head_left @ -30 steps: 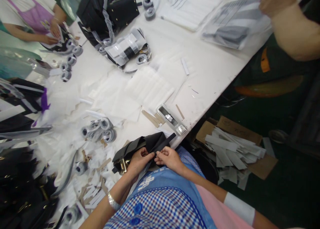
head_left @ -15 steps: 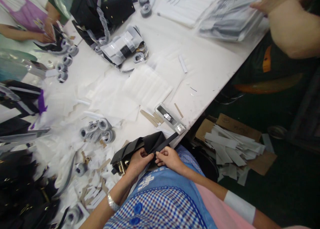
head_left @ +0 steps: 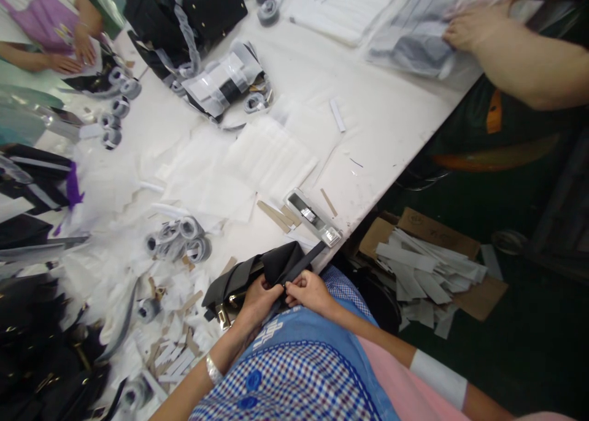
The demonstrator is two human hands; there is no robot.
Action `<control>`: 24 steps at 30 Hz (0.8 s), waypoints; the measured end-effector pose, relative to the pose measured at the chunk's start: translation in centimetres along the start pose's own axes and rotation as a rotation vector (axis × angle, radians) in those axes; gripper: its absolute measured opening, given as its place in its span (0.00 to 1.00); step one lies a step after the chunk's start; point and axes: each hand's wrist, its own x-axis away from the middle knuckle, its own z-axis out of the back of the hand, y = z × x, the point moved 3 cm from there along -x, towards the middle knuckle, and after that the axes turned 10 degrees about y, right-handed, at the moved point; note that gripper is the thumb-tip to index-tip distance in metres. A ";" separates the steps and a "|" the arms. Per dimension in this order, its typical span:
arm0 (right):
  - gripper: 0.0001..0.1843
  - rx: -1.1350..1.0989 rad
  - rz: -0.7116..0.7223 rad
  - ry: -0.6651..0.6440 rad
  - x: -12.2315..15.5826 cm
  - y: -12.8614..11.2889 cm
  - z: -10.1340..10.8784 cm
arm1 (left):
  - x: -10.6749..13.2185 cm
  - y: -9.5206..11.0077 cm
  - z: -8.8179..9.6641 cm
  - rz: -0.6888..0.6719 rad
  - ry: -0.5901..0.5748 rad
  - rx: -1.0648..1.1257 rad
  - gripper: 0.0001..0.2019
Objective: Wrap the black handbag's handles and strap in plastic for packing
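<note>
A black handbag (head_left: pixel 248 274) with gold-coloured fittings lies at the near edge of the table, against my apron. My left hand (head_left: pixel 260 298) is closed at the bag's near side, thumb and fingers pinching a black strap (head_left: pixel 301 264). Right beside it, my right hand (head_left: pixel 309 291) pinches the same strap, the fingertips of both hands almost touching. The strap runs up and right from my fingers towards a silver tape dispenser (head_left: pixel 313 217) at the table edge. Whatever small part sits between my fingertips is too small to make out.
Wrapped strap rolls (head_left: pixel 177 237), paper scraps (head_left: pixel 175 359) and white foam sheets (head_left: pixel 267 154) cover the table. Black bags (head_left: pixel 41 347) pile up at left. A carton of white strips (head_left: pixel 423 267) stands below the right edge. Co-workers handle a bag (head_left: pixel 103 71) and plastic-wrapped goods (head_left: pixel 409 46).
My hands stay on the strap with only slight shifts. The co-worker's arm at upper right has moved left over the plastic-wrapped goods; the other co-worker's hands now lie flatter on their bag.
</note>
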 end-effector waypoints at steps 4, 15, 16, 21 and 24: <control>0.14 0.041 0.064 0.036 0.2 -0.1 0.1 | 0.0 0.3 0.0 -0.015 0.016 -0.007 0.14; 0.20 0.006 0.005 -0.028 -0.6 -0.2 0.4 | -0.8 0.1 -0.2 -0.039 -0.060 0.168 0.19; 0.21 0.013 -0.006 -0.034 -0.6 -0.1 0.2 | -0.9 0.0 -0.1 -0.048 -0.069 0.175 0.20; 0.25 0.187 0.072 -0.090 0.7 -3.5 0.1 | -0.7 -0.1 1.2 -0.155 -0.090 0.075 0.17; 0.23 0.478 0.401 -0.204 1.2 -12.0 4.4 | -1.8 0.8 1.9 -0.243 -0.012 -0.067 0.10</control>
